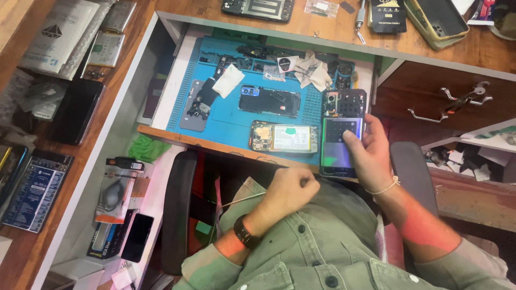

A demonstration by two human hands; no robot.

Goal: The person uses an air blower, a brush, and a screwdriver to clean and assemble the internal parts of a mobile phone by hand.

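Right hand (371, 156) fingers wrap lit phone (339, 146) — left hand (287, 190) fisted, nothing visibly held.

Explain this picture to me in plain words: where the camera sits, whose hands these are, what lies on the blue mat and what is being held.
The camera is worn on a person's head and looks down at their lap and a workbench. The right hand holds a lit smartphone with a glowing screen, thumb on the glass. The left hand, above a dark wristwatch, is closed in a fist over a thin pale stick. On the blue rubber repair mat lie an opened phone with its white battery showing, a dark phone back and crumpled white tissues.
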